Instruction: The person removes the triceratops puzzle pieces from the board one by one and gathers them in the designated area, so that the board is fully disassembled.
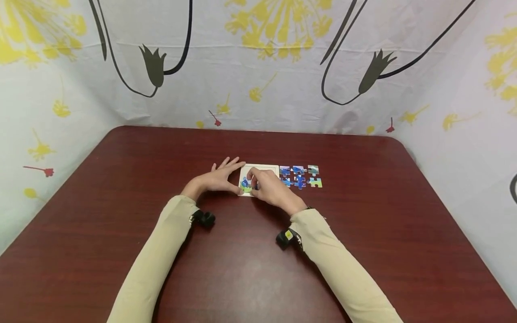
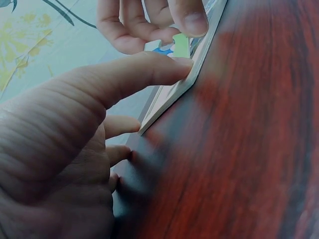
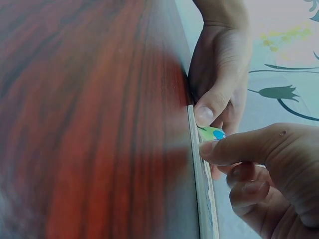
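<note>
A small jigsaw board [image 1: 264,166] with a pale rim lies on the table. My left hand [image 1: 218,179] spans its left side, fingers spread, with the thumb on the near left corner and the index finger at the far left corner. Over the board, my right hand [image 1: 271,188] pinches a jigsaw piece between thumb and fingers; the fingers hide much of it. Green and blue jigsaw piece [image 2: 180,46] shows tilted up close to both thumbs in the left wrist view. The right wrist view shows a green and blue piece [image 3: 212,133] between the two thumbs.
Just right of the board, several loose jigsaw pieces [image 1: 300,181] lie in two rows. The dark red wooden table [image 1: 242,269] ends at the back against a patterned white cloth [image 1: 250,103]. Each wrist carries a small black camera [image 1: 208,220].
</note>
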`<state>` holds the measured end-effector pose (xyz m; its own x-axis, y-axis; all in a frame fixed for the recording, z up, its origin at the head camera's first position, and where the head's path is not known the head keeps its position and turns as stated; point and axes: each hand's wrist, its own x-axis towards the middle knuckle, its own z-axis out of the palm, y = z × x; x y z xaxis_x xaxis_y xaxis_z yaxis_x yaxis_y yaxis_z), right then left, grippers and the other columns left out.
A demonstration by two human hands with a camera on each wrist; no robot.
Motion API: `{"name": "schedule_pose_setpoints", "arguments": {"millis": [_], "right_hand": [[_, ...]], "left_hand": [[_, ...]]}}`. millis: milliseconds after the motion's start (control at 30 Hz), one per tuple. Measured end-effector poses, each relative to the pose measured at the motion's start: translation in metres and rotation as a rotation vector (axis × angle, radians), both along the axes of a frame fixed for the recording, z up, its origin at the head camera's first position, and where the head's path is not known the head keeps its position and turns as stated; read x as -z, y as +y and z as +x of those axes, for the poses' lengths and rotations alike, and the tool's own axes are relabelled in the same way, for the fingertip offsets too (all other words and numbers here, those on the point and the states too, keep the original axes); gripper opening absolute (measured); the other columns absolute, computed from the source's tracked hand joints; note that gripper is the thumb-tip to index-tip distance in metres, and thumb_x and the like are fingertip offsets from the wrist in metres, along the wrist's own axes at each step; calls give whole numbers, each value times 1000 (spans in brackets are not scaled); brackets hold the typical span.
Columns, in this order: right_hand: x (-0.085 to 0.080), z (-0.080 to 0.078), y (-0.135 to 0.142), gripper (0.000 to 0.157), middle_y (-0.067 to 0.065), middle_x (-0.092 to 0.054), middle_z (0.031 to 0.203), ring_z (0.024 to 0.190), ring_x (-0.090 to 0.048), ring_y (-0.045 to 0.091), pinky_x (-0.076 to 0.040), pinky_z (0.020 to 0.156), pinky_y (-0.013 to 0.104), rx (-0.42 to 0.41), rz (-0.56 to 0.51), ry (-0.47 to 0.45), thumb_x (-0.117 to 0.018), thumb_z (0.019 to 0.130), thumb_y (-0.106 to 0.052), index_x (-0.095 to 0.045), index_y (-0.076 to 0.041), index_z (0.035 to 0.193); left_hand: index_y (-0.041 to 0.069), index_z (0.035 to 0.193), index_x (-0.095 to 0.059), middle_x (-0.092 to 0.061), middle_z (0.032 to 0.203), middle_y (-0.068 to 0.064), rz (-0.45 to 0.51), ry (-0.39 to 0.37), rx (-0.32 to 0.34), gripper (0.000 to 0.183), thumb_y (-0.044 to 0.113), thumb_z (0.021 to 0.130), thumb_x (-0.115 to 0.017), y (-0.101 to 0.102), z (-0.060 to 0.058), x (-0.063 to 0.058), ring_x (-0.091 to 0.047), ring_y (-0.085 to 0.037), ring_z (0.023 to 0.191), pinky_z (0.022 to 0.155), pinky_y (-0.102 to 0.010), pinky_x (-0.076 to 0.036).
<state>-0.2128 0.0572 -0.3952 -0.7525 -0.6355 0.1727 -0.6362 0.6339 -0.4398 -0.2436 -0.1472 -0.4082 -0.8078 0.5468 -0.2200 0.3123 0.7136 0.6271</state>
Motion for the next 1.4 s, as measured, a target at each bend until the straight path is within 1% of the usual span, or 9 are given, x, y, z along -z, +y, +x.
{"name": "schedule_pose_setpoints", "arguments": {"millis": [200,333,433,567,733,900,1067,1233,1400], "right_hand": [[-6,-2,9,25,2,-63,79,65,-58,12,-47,63,25,-3,-43,-13,-68,79,-4,-60,-1,103],[-20,-3,32,26,0,-63,78,59,-55,10,-45,58,26,69,-108,-51,-72,79,-9,-62,-2,101],[-31,-4,57,26,-1,-62,76,57,-54,11,-44,59,28,121,-126,-57,-75,77,-12,-63,-3,98],[-37,-1,89,25,0,-61,75,59,-53,13,-42,60,29,162,-97,-75,-77,75,-14,-64,-5,94],[-31,1,112,25,-1,-61,74,65,-54,15,-43,63,31,165,-18,-121,-78,76,-16,-64,-5,93],[-26,4,114,25,-3,-60,72,70,-56,15,-44,68,33,113,29,-161,-78,76,-16,-64,-4,94],[-25,2,107,27,-4,-59,71,68,-55,12,-44,67,32,66,71,-175,-77,77,-17,-64,-3,97],[-24,3,104,25,-4,-57,71,64,-52,11,-43,64,31,60,85,-178,-75,78,-16,-64,-4,97],[-17,10,102,25,-3,-57,71,61,-51,11,-44,63,31,64,100,-217,-74,80,-17,-63,-4,98]], "left_hand": [[15,151,-15,1,155,-9,-3,-7,-1,95,38,78,-72,0,1,1,13,-30,139,104,-57,11],[17,151,-16,1,156,-8,-5,-6,-4,94,40,79,-71,-1,0,0,13,-29,139,104,-57,11],[17,151,-16,1,156,-8,2,0,0,94,40,79,-71,-1,0,-1,13,-29,139,104,-57,11],[16,151,-16,2,156,-9,3,-4,4,94,39,79,-72,-1,0,-1,13,-30,139,103,-57,11],[17,151,-16,1,155,-9,0,1,5,94,40,79,-71,-1,0,-1,13,-30,139,103,-57,11],[17,151,-15,2,155,-9,0,-2,8,95,40,78,-72,-1,0,-1,13,-30,139,103,-58,11],[17,151,-16,2,155,-9,10,6,9,96,40,77,-73,-3,-2,-4,13,-30,139,103,-58,11],[19,151,-17,2,156,-9,16,9,12,96,41,76,-73,-2,-4,-7,13,-29,139,103,-58,12],[18,151,-18,1,155,-9,24,3,6,96,39,76,-74,-2,1,-1,13,-30,139,103,-58,11]]}}
